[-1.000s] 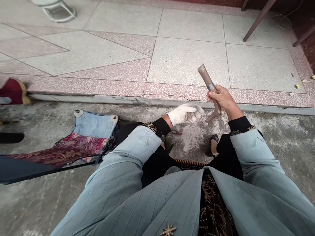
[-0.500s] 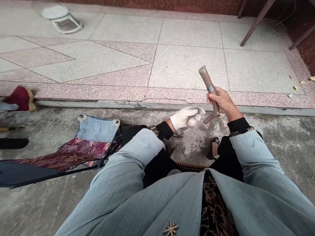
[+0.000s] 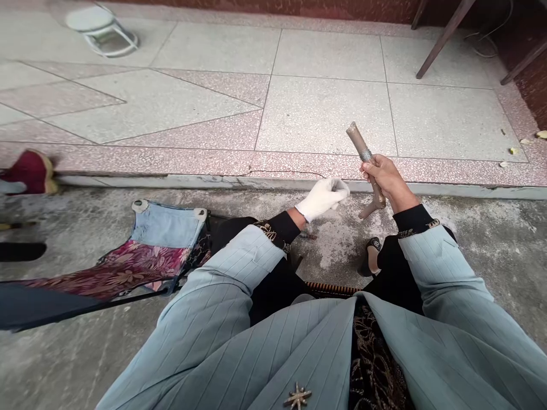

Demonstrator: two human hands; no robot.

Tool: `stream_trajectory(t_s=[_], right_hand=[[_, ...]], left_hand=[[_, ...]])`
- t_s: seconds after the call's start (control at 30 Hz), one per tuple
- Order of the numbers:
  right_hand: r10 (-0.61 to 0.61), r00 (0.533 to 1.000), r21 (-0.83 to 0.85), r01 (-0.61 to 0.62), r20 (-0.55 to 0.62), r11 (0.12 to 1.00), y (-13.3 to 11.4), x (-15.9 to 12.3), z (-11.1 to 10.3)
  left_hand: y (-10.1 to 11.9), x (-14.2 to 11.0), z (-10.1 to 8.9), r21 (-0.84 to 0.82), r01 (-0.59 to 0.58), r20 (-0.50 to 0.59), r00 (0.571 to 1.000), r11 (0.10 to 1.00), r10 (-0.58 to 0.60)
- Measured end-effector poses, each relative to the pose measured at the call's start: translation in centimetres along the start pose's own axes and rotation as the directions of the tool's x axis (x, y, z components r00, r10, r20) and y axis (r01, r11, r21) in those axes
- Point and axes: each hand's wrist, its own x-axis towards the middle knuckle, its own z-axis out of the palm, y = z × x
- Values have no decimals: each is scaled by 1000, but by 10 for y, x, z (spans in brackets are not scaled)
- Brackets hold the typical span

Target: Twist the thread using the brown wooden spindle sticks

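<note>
My right hand [image 3: 387,177] is wrapped round a forked wooden stick [image 3: 357,138], its thicker end pointing up and to the left. Grey wire [image 3: 366,155] is wound round the stick just above my fingers. The short fork shows below the hand, angled down to the left. My left hand [image 3: 323,196], in a white knitted glove, is held beside the stick with a gap between them. Its fingers are bent and pressed together; whatever they may hold is too small or hidden to tell.
A folding chair with floral and denim cloth [image 3: 164,225] stands at my left. Ahead, a low step edge [image 3: 205,182] borders the tiled floor. A white stool [image 3: 102,31] is far left, wooden legs [image 3: 444,40] far right. Someone's red shoe [image 3: 28,173] rests at the left edge.
My left hand has turned over, so the back of the glove now shows, and has risen slightly. The stick has tilted a little and its top is lower.
</note>
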Motion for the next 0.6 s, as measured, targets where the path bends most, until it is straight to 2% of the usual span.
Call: stream_trajectory(t_s=[0.07,0.13,0.2,0.27,0.3,0.37,0.47,0.53,0.6], right_hand=[[41,997,-163,-51,-64,985,5,3,0],[55,993,-351,-89,-105,932,9,6,-1],[89,989,-485,-135,-117,864,11,8,-3],[134,985,-578,-172,-108,797,13,9,-4],[141,985,-635,-170,-96,754,15,10,-4],[135,989,-767,-127,-54,629,22,12,-2],[180,976,-901,33,122,433,39,14,2],[235,921,-901,206,311,383,49,15,3],[264,834,-841,361,485,403,52,14,1]], left_hand=[[1,2,-1,368,-57,-107,989,928,103],[-1,4,0,665,-67,-130,971,744,203],[-4,4,0,831,-53,-115,958,554,263],[-8,3,-1,892,-58,-83,955,449,286],[-9,3,-1,895,-71,-66,955,441,288],[-11,2,-1,863,-126,-30,954,489,299],[-14,3,-1,770,-225,20,944,597,330],[-15,6,-3,739,-269,54,938,618,344],[-15,11,-6,744,-282,84,939,605,334]])
